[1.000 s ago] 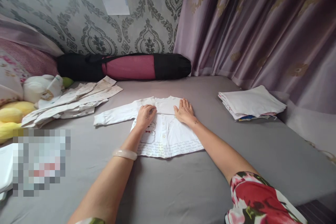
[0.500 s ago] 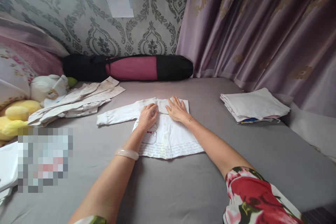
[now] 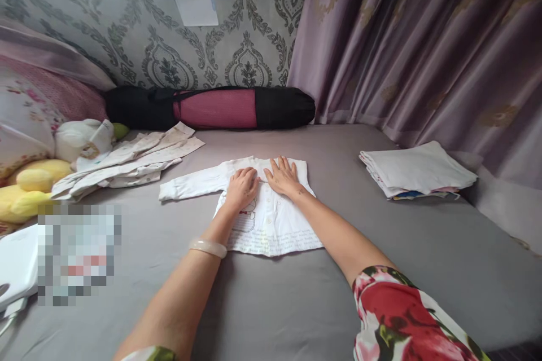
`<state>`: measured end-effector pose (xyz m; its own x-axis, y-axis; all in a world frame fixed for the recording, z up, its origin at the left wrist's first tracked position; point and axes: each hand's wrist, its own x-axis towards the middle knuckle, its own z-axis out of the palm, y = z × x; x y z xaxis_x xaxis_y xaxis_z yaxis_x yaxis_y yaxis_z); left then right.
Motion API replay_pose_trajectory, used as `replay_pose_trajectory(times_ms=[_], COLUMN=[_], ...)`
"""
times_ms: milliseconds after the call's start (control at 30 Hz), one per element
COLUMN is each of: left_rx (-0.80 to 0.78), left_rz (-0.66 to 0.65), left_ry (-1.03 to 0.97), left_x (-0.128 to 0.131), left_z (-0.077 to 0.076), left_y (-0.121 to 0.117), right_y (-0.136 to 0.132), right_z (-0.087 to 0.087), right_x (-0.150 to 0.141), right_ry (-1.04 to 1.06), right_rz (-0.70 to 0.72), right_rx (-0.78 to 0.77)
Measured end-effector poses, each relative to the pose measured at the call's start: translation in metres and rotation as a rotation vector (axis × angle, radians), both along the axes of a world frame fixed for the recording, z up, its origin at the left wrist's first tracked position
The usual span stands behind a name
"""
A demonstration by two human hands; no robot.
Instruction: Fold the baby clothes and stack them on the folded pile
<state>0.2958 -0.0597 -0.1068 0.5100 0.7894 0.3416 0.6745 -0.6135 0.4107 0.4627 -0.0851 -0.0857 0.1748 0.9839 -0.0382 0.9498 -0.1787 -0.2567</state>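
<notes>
A small white long-sleeved shirt (image 3: 271, 237) lies flat on the bed, with buttons down the front, a line-drawn figure and rows of print near the hem. One sleeve (image 3: 195, 181) stretches out to the left; on the right side no sleeve sticks out. My left hand (image 3: 243, 187) rests on the upper chest of the shirt, its fingers slightly bent and nothing visibly gripped. Beside it, my right hand (image 3: 283, 177) presses flat near the collar with fingers spread. A pale bangle (image 3: 208, 247) circles my left forearm.
On the grey bed sheet (image 3: 271, 304), folded clothes (image 3: 417, 168) are stacked at right. Light patterned garments (image 3: 127, 163) lie at left near plush toys (image 3: 36, 186). A black and pink long bag (image 3: 215, 108) lines the wall. A white device (image 3: 19, 262) sits beside a blurred patch.
My right hand has slid slightly left across the shirt, closer to my left hand. The whole view has shifted a little. The shirt lies as before.
</notes>
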Motion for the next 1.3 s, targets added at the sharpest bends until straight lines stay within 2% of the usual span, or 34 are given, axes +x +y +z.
replay_pose_trajectory(times_ms=[133, 300, 467, 700, 1133, 1300], left_rx=[0.024, 0.073, 0.046, 0.032, -0.091, -0.082], left_rz=[0.022, 0.045, 0.065, 0.068, 0.062, 0.184], left_ry=[-0.058, -0.199, -0.230, -0.212, -0.282, -0.318], left_x=[0.001, -0.001, -0.002, -0.001, -0.003, -0.027], left_z=[-0.006, -0.017, -0.022, -0.023, -0.010, 0.008], left_y=[0.004, 0.013, 0.016, 0.016, 0.007, 0.009], right_y=[-0.001, -0.004, -0.005, -0.002, -0.003, -0.003], right_z=[0.008, 0.016, 0.007, -0.001, 0.003, 0.008], right_x=[-0.004, -0.031, -0.049, -0.047, -0.048, -0.051], right_ry=[0.032, 0.065, 0.049, 0.029, 0.003, 0.003], right_rz=[0.007, 0.180, 0.234, 0.227, 0.231, 0.217], right_rx=[-0.031, 0.036, 0.039, 0.079, 0.042, 0.021])
